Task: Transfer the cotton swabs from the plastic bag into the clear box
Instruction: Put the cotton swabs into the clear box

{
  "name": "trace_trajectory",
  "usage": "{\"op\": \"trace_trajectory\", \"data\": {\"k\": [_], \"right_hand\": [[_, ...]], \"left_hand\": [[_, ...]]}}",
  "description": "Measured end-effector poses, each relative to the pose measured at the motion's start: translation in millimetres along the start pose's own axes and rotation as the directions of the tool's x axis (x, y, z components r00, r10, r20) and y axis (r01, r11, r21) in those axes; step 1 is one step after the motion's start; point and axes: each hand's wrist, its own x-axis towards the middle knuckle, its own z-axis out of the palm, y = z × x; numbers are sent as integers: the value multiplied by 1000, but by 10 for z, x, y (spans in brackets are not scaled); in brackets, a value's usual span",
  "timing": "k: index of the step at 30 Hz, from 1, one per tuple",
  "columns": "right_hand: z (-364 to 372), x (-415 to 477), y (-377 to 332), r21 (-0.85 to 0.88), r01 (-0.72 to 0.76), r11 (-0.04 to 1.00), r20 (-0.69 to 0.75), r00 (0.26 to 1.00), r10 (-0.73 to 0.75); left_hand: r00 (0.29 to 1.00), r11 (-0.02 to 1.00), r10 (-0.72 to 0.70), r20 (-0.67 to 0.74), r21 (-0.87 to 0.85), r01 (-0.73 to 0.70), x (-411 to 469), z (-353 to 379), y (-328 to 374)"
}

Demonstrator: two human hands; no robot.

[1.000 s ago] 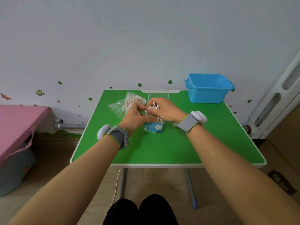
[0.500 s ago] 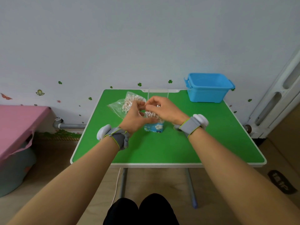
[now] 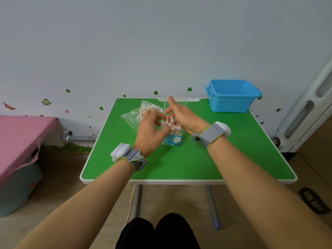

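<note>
partly, left hand (image 3: 150, 131) hides clear box (image 3: 173, 138) and swabs (image 3: 170, 124).

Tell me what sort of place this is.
Probably a child's room or playroom at home. The wall carries clover stickers and butterfly stickers, the small green table looks like a child's desk, and a blue plastic bin sits on it.

Left hand (image 3: 150, 131) and right hand (image 3: 183, 116) over swab-filled clear box (image 3: 173, 137), plastic bag (image 3: 139, 114) behind, green table (image 3: 179, 162)

Green table (image 3: 233, 159) against a pale stickered wall (image 3: 125, 51), wooden floor (image 3: 59, 177).
</note>
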Motion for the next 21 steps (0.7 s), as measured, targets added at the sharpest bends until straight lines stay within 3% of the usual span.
{"op": "trace_trajectory", "data": {"k": [4, 8, 12, 15, 18, 21], "right_hand": [[-27, -5, -33, -11, -28, 1000, 31, 999, 29], [-38, -10, -47, 39, -53, 998, 65, 997, 50], [-56, -35, -87, 49, -75, 996, 76, 995, 71], [-69, -26, -74, 82, -91, 993, 107, 991, 82], [-56, -14, -61, 142, -107, 984, 109, 990, 92], [-71, -10, -57, 103, -122, 987, 96, 989, 112]], "left_hand": [[999, 999, 48, -5, 21, -48, 15, -45, 29], [981, 968, 191, 41, 155, -195, 93, -74, 96], [975, 969, 148, 164, 173, -176, 143, -48, 118], [978, 965, 137, 155, 203, -167, 120, -27, 96], [954, 912, 262, 150, 285, -295, 86, -15, 106], [919, 874, 309, 246, 308, -376, 31, 6, 112]]}}
